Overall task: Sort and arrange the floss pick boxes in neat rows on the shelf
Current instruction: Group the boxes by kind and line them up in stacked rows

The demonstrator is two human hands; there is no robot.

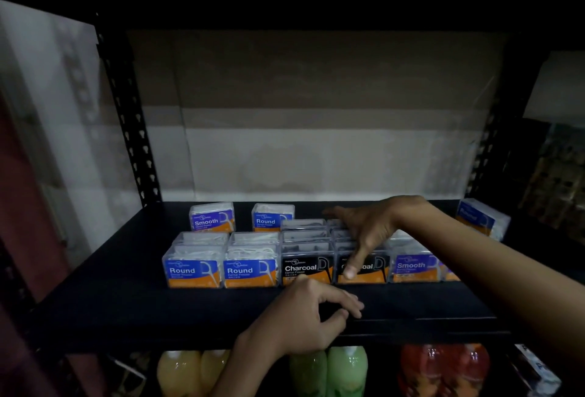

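Below the shelf edge, nearest the camera, stood bottles of yellow, green and red liquid. The left hand rested on the black shelf in front of the boxes, fingers loosely curled and holding nothing, a fingertip close to the left Charcoal box; contact could not be confirmed. The front row ran, left to right: two Round boxes, the left Charcoal box, a second Charcoal box and a Smooth box, set side by side. The right hand reached in from the right over the Charcoal stacks, fingers spread and straight, thumb tip pressed on the front face of the second Charcoal box. Further clear boxes sat in rows directly behind the front row. Toward the back stood a lone Smooth box and a lone Round box, apart from each other. A tilted blue-labelled box lay at the far right, well apart from the rows.
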